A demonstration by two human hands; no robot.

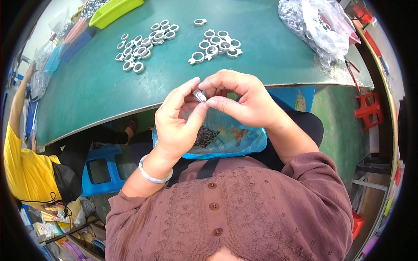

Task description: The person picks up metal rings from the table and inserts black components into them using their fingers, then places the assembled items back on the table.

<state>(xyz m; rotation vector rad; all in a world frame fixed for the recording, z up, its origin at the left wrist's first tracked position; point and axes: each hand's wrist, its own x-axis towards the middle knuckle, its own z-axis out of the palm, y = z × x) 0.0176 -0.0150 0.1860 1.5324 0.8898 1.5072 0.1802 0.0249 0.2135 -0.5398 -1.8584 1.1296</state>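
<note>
Your left grip (176,119) pinches a small silver-grey part (199,95) between thumb and fingers, above the blue plastic bag (250,147) near the table (96,82). Your right grip (244,99) touches the part with its thumb tip; whether its curled fingers also pinch cannot be told.

Premises present as a small-parts workshop. Evidence: a long green worktable (257,21) across the upper frame, bearing loose clusters of grey ring-shaped parts (215,40); a clear bag (320,30) of grey parts, upper right; a lime-green bin (115,12), upper left. Plastic stools — a blue stool (103,189), lower left, a red stool (369,112), right — and a second person (30,174) in yellow, far left, support this.
</note>
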